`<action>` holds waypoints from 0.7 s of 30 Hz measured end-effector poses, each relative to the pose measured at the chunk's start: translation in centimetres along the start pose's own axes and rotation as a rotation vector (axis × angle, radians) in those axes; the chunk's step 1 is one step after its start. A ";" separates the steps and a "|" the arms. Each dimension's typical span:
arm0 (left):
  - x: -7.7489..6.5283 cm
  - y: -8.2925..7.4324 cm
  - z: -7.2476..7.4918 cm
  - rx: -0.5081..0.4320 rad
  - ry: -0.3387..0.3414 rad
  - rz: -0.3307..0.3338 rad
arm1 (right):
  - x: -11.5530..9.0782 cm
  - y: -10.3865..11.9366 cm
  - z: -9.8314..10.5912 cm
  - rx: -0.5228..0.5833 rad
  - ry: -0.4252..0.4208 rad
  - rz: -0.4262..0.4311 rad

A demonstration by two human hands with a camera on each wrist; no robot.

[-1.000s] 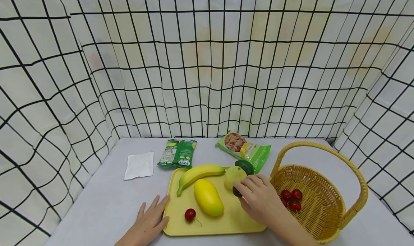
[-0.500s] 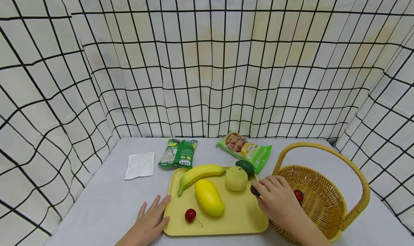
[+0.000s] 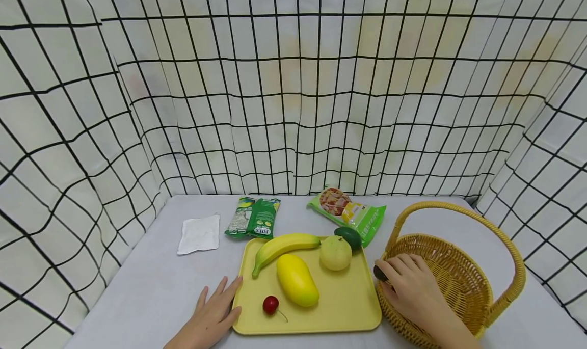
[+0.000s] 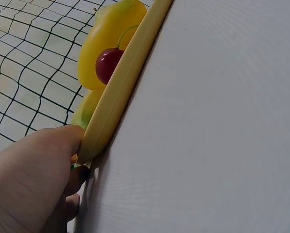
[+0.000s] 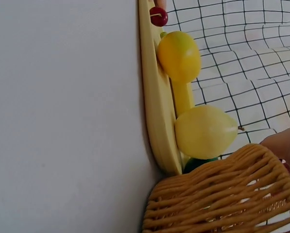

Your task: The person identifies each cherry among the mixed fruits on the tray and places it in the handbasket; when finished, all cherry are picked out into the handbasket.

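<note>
My right hand [image 3: 415, 288] grips a dark, rounded fruit [image 3: 380, 273] over the left rim of the wicker basket [image 3: 463, 267]; most of the fruit is hidden by the fingers. In the right wrist view, part of that hand [image 5: 285, 145] shows just past the basket wall [image 5: 222, 194]. My left hand [image 3: 208, 313] lies with spread, straight fingers against the left edge of the yellow tray [image 3: 339, 308]. On the tray are a banana [image 3: 284, 246], a yellow mango [image 3: 297, 280], a red cherry [image 3: 270, 305], a pale round pear [image 3: 336, 253] and a dark green fruit [image 3: 349, 238].
Behind the tray lie a dark green snack packet [image 3: 252, 219] and a light green packet [image 3: 350, 214]. A white square packet [image 3: 198, 234] is at the left. The basket's tall handle [image 3: 500, 237] arches over it. A black-gridded white cloth [image 3: 293, 99] encloses the table.
My right hand has carried the dark fruit rightward from beside the pear to the basket, now covering the red cherries seen inside it before. The left hand has stayed in place.
</note>
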State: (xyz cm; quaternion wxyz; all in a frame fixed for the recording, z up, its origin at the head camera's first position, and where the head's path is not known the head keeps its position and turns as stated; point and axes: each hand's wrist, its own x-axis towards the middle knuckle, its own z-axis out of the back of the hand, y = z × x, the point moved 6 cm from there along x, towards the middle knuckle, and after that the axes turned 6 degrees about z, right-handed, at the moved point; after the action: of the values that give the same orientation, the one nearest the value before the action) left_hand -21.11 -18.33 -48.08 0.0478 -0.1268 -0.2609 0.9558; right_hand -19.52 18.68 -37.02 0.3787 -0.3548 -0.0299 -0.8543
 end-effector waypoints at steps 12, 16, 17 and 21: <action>0.1 0.2 -0.1 -0.006 0.001 0.000 | -2.5 -2.6 -0.6 -0.056 0.136 -0.045; 0.1 0.2 -0.1 -0.008 0.001 0.000 | -3.2 -3.5 -0.6 -0.085 0.161 -0.085; 0.1 0.2 -0.1 -0.009 0.001 -0.001 | -3.3 -3.7 -0.6 -0.089 0.168 -0.097; 0.1 0.2 -0.1 -0.012 -0.002 -0.003 | -3.8 -4.3 -0.7 -0.103 0.215 -0.148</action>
State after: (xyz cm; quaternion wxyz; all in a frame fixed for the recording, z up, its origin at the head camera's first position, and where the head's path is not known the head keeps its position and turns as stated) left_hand -21.19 -18.41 -48.27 0.0482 -0.1255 -0.2667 0.9544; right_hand -21.06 23.93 -39.03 0.2969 -0.2771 0.0287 -0.9134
